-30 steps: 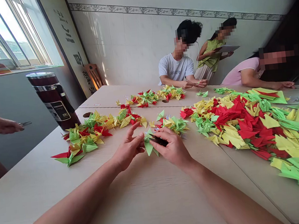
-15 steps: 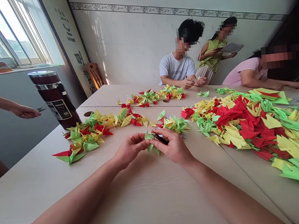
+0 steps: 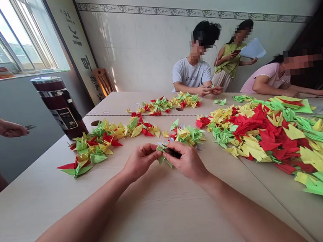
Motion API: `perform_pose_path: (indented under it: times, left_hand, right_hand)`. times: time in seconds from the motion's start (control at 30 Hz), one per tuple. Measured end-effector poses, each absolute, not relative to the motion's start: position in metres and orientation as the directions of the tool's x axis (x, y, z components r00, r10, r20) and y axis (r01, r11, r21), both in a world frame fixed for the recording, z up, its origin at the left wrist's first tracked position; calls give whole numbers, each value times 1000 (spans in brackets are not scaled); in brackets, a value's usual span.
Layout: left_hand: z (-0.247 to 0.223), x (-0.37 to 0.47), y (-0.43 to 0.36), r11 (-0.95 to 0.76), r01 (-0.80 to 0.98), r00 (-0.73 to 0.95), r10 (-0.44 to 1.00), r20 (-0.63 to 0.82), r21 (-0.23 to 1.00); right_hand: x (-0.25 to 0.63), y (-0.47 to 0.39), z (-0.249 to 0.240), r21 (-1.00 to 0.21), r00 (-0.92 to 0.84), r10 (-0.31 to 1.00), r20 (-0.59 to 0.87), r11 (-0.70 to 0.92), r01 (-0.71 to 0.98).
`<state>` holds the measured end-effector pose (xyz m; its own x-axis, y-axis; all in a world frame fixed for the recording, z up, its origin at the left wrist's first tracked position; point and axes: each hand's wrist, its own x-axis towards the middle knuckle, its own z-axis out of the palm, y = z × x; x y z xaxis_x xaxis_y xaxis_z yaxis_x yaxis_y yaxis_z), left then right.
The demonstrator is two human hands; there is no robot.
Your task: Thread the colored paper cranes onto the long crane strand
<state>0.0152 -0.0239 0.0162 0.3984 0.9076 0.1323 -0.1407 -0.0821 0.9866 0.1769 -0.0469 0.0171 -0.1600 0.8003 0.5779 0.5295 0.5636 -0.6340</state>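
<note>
Between my two hands, above the table, is a small green folded-paper crane (image 3: 160, 147). My left hand (image 3: 138, 162) is closed, its thumb and fingertips pinching the crane from the left. My right hand (image 3: 190, 162) is wrapped round a slim black tool (image 3: 173, 152), whose tip meets the paper; the fingers hide most of it, so its exact kind does not show. A small heap of green, yellow and red paper cranes (image 3: 190, 134) lies just beyond my right hand.
A large pile of paper cranes (image 3: 270, 140) spreads over the right side of the table (image 3: 149, 222). More cranes (image 3: 94, 143) lie at left beside a dark vacuum flask (image 3: 62, 108). Another person's hand (image 3: 12, 129) holds a pointed metal tool at far left. Several people are across the table.
My hands stay almost in place, with the black tool tilted slightly lower. At far left, the other person's hand has moved left. The standing person's papers have tipped upward.
</note>
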Motion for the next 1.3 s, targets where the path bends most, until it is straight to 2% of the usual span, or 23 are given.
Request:
perform_pose_path:
  times: [0.43,0.57,0.67,0.77,1.03,1.3]
  left_hand:
    - [17,12,-23,-140,-140,423,887,188,980]
    - [12,5,-15,-249,-35,357,902,244,968]
    - [0,-4,5,-450,243,151,892,425,859]
    - [-11,-12,34,-412,648,-28,827,561,641]
    - [-17,-8,78,-442,805,152,798,583,395]
    - [-13,-13,72,-432,843,187,794,579,320]
  right_hand:
    - [177,-46,13,-554,-187,714,675,657,511]
    - [183,-44,18,-472,-124,619,775,699,538]
    - [191,-38,21,-462,-9,584,812,651,602]
    - [199,-30,21,-477,37,595,803,604,638]
    - [206,-19,12,-504,31,651,758,555,662]
    - [206,-21,14,-505,58,635,771,553,663]
